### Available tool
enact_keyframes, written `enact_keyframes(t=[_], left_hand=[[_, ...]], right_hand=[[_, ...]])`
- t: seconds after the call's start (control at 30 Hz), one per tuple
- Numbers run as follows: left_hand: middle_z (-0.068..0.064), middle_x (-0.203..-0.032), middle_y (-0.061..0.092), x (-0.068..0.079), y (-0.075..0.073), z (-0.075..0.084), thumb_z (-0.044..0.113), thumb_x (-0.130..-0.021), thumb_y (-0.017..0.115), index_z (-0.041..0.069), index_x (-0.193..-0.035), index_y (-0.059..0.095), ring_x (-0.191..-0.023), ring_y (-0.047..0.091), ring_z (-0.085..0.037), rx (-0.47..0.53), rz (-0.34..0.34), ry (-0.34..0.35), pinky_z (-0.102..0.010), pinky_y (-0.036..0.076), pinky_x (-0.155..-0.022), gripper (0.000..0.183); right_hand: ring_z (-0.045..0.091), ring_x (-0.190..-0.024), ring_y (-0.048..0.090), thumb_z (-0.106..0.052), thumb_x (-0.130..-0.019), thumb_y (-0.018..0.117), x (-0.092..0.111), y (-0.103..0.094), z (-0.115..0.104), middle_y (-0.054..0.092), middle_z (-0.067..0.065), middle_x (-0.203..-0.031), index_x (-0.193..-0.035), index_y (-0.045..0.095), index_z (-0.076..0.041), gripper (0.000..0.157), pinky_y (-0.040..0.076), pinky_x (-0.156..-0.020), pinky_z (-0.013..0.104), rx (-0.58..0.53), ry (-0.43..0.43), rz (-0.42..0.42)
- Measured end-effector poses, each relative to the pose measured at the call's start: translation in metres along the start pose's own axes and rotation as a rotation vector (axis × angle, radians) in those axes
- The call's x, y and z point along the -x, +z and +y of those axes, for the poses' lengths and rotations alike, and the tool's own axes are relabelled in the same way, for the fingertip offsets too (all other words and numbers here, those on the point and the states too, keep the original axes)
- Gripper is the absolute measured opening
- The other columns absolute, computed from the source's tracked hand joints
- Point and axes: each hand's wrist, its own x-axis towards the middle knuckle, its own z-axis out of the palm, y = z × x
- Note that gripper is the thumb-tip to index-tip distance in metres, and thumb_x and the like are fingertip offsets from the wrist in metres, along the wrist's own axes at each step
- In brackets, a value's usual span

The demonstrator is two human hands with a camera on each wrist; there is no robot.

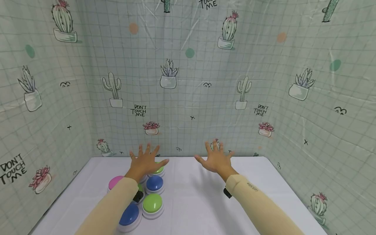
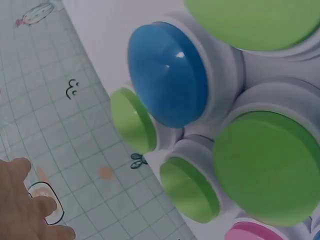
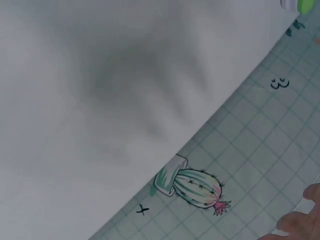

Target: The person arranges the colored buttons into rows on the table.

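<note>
My left hand [image 1: 144,163] is raised over the left side of the table, fingers spread and holding nothing. Below and around it stand round push buttons on white bases: a blue button [image 1: 154,183], a green button [image 1: 152,203], a larger-looking blue button [image 1: 129,214] at the front and a pink button [image 1: 116,181]. The left forearm and hand partly hide some of them. In the left wrist view a blue button [image 2: 167,75] and several green ones fill the right side. My right hand [image 1: 216,162] hovers over the white table with its fingers spread, its shadow below.
The white table [image 1: 188,202] is enclosed by a cactus-print curtain [image 1: 188,98] at the back and both sides. Every button stands on the left half of the table. A dark wrist device [image 1: 227,193] shows under the right sleeve.
</note>
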Motion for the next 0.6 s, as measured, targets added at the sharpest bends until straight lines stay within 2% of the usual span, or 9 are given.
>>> enact_keyframes(t=[0.17, 0.3, 0.37, 0.43, 0.6], left_hand=[[-0.024, -0.173, 0.010, 0.007, 0.007, -0.009, 0.080, -0.096, 0.042, 0.019, -0.169, 0.024, -0.157, 0.001, -0.053, 0.009, -0.007, 0.013, -0.081, -0.002, -0.119, 0.097], [-0.027, -0.172, 0.014, 0.016, 0.011, -0.014, 0.078, -0.096, 0.044, 0.017, -0.168, 0.025, -0.156, 0.005, -0.054, 0.011, -0.018, 0.031, -0.082, 0.003, -0.119, 0.096], [-0.029, -0.171, 0.016, 0.020, 0.014, -0.017, 0.077, -0.097, 0.046, 0.016, -0.168, 0.027, -0.155, 0.009, -0.055, 0.017, -0.018, 0.038, -0.082, 0.006, -0.119, 0.095], [-0.030, -0.170, 0.018, 0.024, 0.016, -0.019, 0.076, -0.097, 0.047, 0.014, -0.167, 0.030, -0.154, 0.012, -0.057, 0.024, -0.020, 0.043, -0.081, 0.009, -0.119, 0.095], [-0.033, -0.167, 0.023, 0.034, 0.021, -0.022, 0.072, -0.098, 0.050, 0.007, -0.163, 0.037, -0.152, 0.019, -0.058, 0.017, -0.022, 0.060, -0.079, 0.016, -0.120, 0.092]], right_hand=[[0.045, -0.160, 0.006, -0.082, -0.096, 0.038, 0.006, 0.010, -0.013, 0.012, 0.016, -0.175, -0.169, 0.025, -0.020, 0.097, 0.002, -0.112, 0.089, -0.016, -0.027, -0.001], [0.044, -0.159, 0.014, -0.081, -0.096, 0.040, 0.012, 0.020, -0.026, 0.015, 0.017, -0.174, -0.168, 0.028, -0.015, 0.098, 0.010, -0.118, 0.083, -0.050, -0.066, -0.003], [0.045, -0.157, 0.022, -0.080, -0.097, 0.041, 0.015, 0.023, -0.034, 0.022, 0.021, -0.172, -0.166, 0.031, -0.009, 0.099, 0.017, -0.121, 0.078, -0.076, -0.095, 0.003], [0.046, -0.152, 0.034, -0.077, -0.098, 0.046, 0.018, 0.027, -0.042, 0.031, 0.025, -0.167, -0.162, 0.036, -0.003, 0.098, 0.029, -0.120, 0.071, -0.110, -0.125, 0.023], [0.047, -0.134, 0.056, -0.069, -0.098, 0.056, 0.026, 0.034, -0.059, 0.052, 0.029, -0.151, -0.151, 0.046, 0.007, 0.094, 0.054, -0.106, 0.059, -0.188, -0.198, 0.084]])
